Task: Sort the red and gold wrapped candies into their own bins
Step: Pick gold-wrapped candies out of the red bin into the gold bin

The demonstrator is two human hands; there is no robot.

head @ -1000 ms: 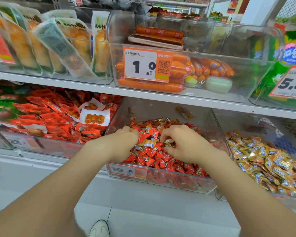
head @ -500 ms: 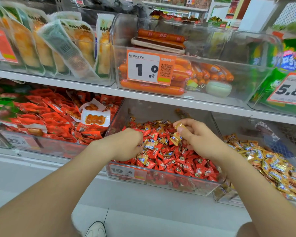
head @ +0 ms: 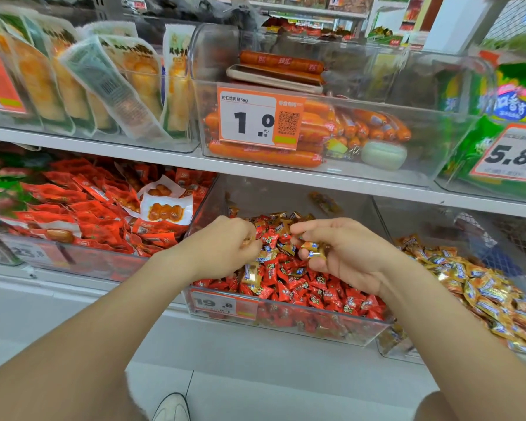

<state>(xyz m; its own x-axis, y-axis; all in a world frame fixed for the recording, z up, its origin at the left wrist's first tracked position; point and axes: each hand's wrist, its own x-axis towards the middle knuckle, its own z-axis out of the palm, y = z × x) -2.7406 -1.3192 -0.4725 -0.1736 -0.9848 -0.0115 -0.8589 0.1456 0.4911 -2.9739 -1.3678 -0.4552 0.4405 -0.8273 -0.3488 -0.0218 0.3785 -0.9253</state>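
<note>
A clear bin (head: 286,325) on the lower shelf holds mostly red wrapped candies (head: 322,294) with several gold ones mixed in. Both hands hover over its middle. My right hand (head: 343,253) curls round a few gold wrapped candies (head: 313,249). My left hand (head: 225,247) is curled too, with a gold wrapper showing at its fingertips (head: 248,240). To the right, another clear bin (head: 398,354) is filled with gold wrapped candies (head: 483,293).
Left of the red bin sits a bin of red snack packets (head: 82,214). The upper shelf (head: 255,174) carries a sausage bin with a 1.0 price tag (head: 260,118), bagged snacks at left and green bags at right. A white shoe (head: 172,407) shows on the floor.
My right hand has dropped from the back of the bin toward its middle, still holding gold candies. My left hand has risen slightly and closed on a gold piece.
</note>
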